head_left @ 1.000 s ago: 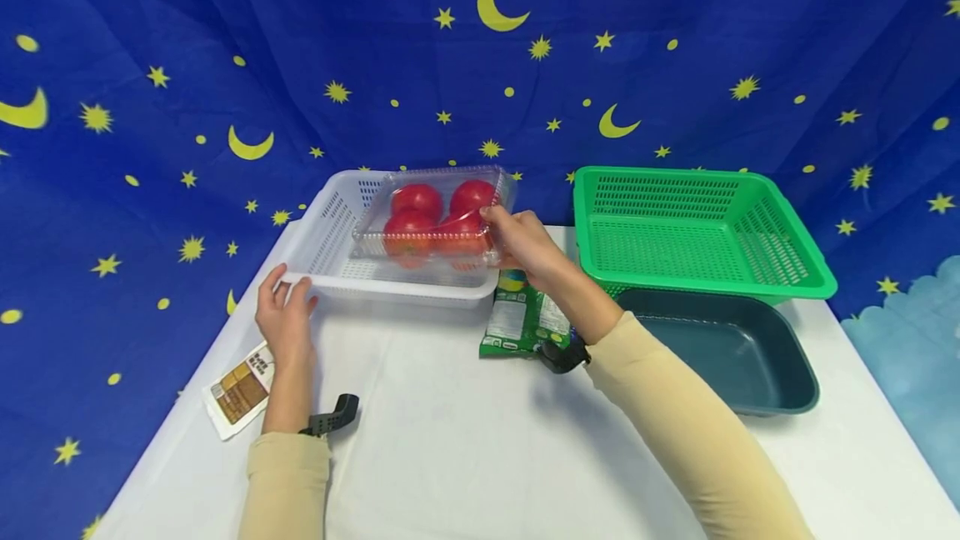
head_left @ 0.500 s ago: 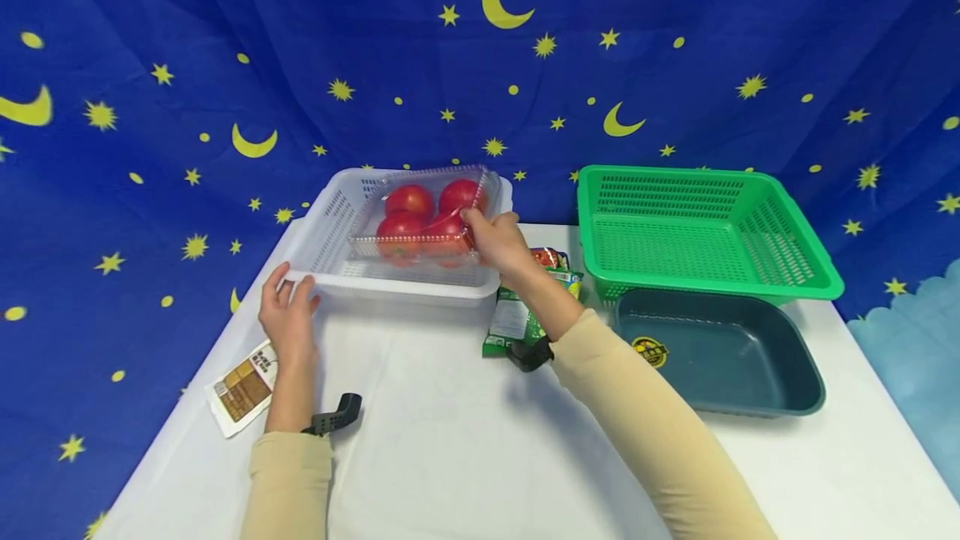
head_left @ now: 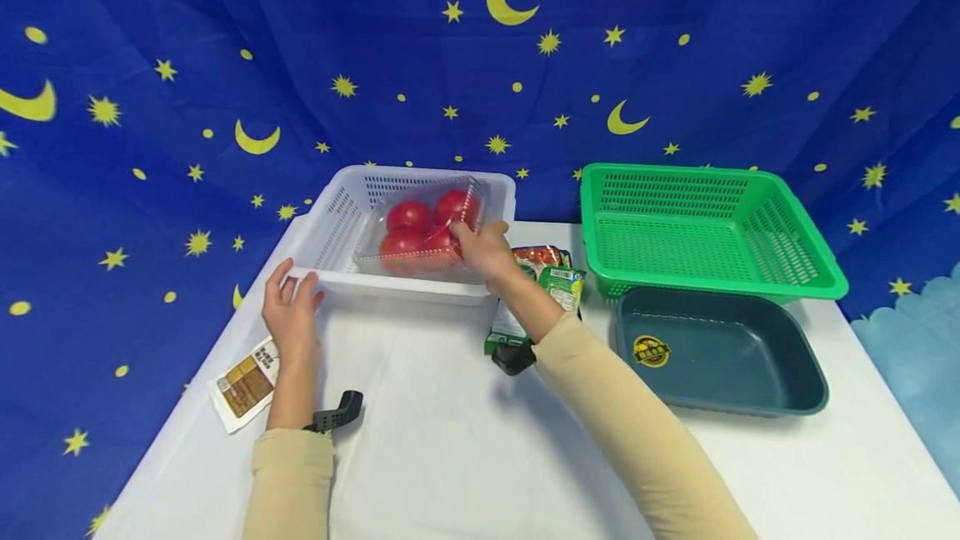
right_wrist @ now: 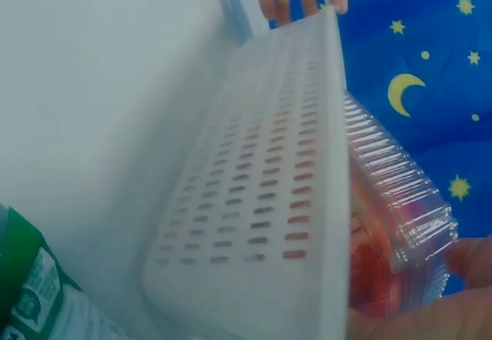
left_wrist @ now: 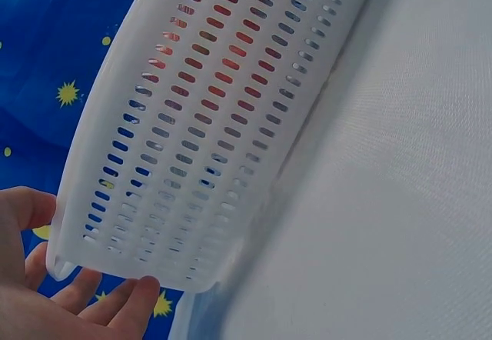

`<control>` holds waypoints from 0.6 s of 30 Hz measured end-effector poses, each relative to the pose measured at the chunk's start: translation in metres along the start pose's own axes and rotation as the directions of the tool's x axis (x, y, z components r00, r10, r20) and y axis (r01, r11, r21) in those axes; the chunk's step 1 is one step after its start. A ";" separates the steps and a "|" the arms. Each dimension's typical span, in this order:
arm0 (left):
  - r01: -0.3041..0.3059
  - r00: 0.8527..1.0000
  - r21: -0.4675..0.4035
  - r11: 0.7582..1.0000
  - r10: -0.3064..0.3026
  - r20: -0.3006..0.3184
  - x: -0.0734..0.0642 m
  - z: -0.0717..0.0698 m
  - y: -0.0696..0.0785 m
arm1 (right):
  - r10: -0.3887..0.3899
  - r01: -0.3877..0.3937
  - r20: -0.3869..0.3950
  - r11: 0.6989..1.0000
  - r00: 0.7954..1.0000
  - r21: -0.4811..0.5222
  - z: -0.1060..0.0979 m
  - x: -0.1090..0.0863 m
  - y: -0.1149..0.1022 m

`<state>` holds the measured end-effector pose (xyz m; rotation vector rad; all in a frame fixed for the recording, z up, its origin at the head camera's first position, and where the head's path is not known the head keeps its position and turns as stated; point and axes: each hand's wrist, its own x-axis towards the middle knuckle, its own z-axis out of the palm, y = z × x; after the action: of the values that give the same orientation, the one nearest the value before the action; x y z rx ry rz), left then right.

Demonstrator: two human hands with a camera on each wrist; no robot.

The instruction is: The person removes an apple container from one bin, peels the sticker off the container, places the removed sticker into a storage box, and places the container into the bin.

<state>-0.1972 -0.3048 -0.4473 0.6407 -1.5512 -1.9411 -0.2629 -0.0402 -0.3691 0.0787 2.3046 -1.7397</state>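
My right hand (head_left: pixel 483 252) grips the right end of a clear plastic clamshell (head_left: pixel 367 244) of red tomatoes (head_left: pixel 408 216). The clamshell sits tilted inside the white basket (head_left: pixel 405 283), its ridged side (right_wrist: pixel 400 194) standing behind the basket wall in the right wrist view. At the basket's front left corner, my left hand (head_left: pixel 291 311) holds the rim, thumb on one side and fingers on the other. The left wrist view shows that hand (left_wrist: pixel 69 294) around the corner, with red showing through the slots of the basket wall (left_wrist: pixel 177 155).
Green snack packets (head_left: pixel 566 286) lie right of the white basket, partly under my right forearm. A green basket (head_left: pixel 660 244) stands at the back right, with a dark teal tub (head_left: pixel 720 357) before it. A brown-and-white packet (head_left: pixel 243 388) lies by my left forearm.
My right hand has moved left and down with the clamshell, lowering it into the white basket. More of the snack packets and the tub's label now show. The left hand stays at the corner.
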 end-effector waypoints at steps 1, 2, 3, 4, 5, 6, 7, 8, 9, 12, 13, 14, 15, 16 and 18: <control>0.001 1.000 -0.002 1.000 -0.001 0.001 0.000 0.000 0.000 | 0.009 -0.009 0.005 1.000 1.000 0.011 0.001 0.001 0.001; 0.001 1.000 -0.001 1.000 -0.001 0.003 0.000 0.001 0.000 | 0.015 -0.016 0.010 1.000 1.000 0.024 0.002 0.001 0.001; 0.002 1.000 -0.004 1.000 -0.002 0.004 0.000 0.001 0.000 | 0.021 -0.021 0.016 0.999 1.000 0.037 0.002 0.002 0.002; 0.003 1.000 -0.007 1.000 -0.003 0.004 0.000 0.001 0.000 | 0.025 -0.026 0.021 0.999 0.999 0.046 0.002 0.002 0.002; 0.002 1.000 -0.002 1.000 -0.002 0.004 0.000 0.001 0.000 | 0.032 -0.034 0.030 0.998 0.999 0.050 0.002 0.003 0.003; 0.001 1.000 -0.002 1.000 -0.001 0.004 0.000 0.001 0.000 | 0.036 -0.039 0.042 0.997 0.998 0.063 0.002 0.004 0.003; -0.001 1.000 0.000 1.000 0.001 0.003 0.000 0.001 0.001 | 0.037 -0.042 0.058 0.996 0.998 0.077 0.002 0.004 0.003; -0.002 1.000 0.006 1.000 0.002 0.004 0.000 0.001 0.001 | 0.039 -0.046 0.078 0.995 0.996 0.089 0.001 0.005 0.003; -0.002 1.000 0.008 1.000 0.002 0.007 0.000 0.001 0.001 | 0.034 -0.045 0.097 0.993 0.995 0.113 0.000 0.005 0.003; -0.006 1.000 0.019 1.000 0.006 0.022 0.000 0.001 0.002 | 0.030 -0.057 0.144 0.981 0.989 0.184 -0.002 0.007 0.003; -0.003 1.000 0.017 1.000 0.003 0.026 0.000 0.001 0.002 | 0.034 -0.064 0.154 0.978 0.988 0.197 -0.002 0.008 0.003; -0.002 1.000 0.016 1.000 0.002 0.030 0.000 0.000 0.001 | 0.042 -0.073 0.155 0.976 0.987 0.204 -0.003 0.008 0.003; -0.002 1.000 0.016 1.000 0.002 0.031 0.000 0.000 0.001 | 0.031 -0.062 0.149 0.977 0.988 0.204 -0.003 0.008 0.003; 0.000 0.999 0.013 1.000 0.000 0.032 0.000 -0.001 0.001 | 0.023 -0.049 0.139 0.981 0.990 0.189 -0.003 0.008 0.003; 0.004 1.000 0.012 1.000 -0.005 0.031 0.000 -0.002 0.000 | -0.008 -0.009 0.115 0.988 0.993 0.152 -0.001 0.008 0.004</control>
<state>-0.1956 -0.3063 -0.4475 0.6228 -1.5826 -1.9548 -0.2701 -0.0388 -0.3740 0.0061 2.0883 -1.8667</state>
